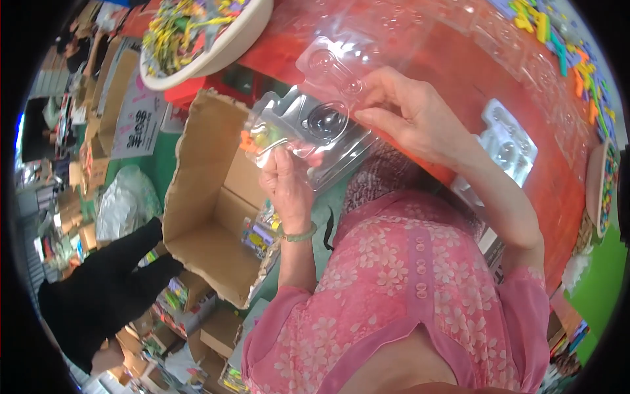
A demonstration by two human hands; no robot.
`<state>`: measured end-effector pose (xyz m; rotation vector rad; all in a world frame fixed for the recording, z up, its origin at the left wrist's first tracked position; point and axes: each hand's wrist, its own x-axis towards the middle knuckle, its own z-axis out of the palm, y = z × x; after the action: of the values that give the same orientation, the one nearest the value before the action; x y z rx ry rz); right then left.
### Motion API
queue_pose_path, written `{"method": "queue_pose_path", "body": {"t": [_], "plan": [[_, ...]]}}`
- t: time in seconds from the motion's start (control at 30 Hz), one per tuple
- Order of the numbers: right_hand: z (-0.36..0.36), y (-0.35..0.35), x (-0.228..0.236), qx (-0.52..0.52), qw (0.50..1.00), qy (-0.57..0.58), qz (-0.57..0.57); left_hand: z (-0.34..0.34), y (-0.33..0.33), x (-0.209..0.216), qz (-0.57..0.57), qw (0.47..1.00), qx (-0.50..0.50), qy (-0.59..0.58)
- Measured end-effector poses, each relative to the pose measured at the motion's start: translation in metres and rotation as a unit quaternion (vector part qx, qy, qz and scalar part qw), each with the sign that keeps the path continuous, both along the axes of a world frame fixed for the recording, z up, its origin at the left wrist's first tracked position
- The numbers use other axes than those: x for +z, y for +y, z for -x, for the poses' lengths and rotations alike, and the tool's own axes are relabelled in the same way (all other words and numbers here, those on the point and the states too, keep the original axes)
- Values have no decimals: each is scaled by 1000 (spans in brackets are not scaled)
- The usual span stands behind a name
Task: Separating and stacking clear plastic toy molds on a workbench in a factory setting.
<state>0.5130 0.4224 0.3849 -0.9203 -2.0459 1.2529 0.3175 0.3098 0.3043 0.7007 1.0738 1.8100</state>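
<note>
My left hand (287, 194), a beaded bracelet on its wrist, pinches the lower edge of a clear moulded plastic blister tray (298, 118). Small orange, green and pink pieces show in or through the near end of that tray. My right hand (420, 115) has thumb and fingers closed on the edge of a second clear plastic blister piece (325, 59), raised over the tray's far side. The two clear pieces overlap, and I cannot tell whether they are joined. Both are held above the gap between the red table (453, 79) and an open cardboard box (197, 190).
A white basin (230, 52) full of colourful pieces stands at the table's far left. Another clear blister tray (505, 141) lies right of my arm. Loose coloured pieces (558, 39) lie at the far right. A person in black (98, 289) is at the left among boxes.
</note>
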Motion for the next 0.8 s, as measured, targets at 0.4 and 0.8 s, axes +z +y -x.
{"method": "queue_pose_path", "body": {"t": [0.4, 0.8], "plan": [[-139, 44, -5, -152, 981, -19, 123, -55, 30, -2, -40, 927, -55, 369], [-143, 88, -42, -188, 973, -135, 23, -67, 90, -3, -63, 717, -65, 691]]}}
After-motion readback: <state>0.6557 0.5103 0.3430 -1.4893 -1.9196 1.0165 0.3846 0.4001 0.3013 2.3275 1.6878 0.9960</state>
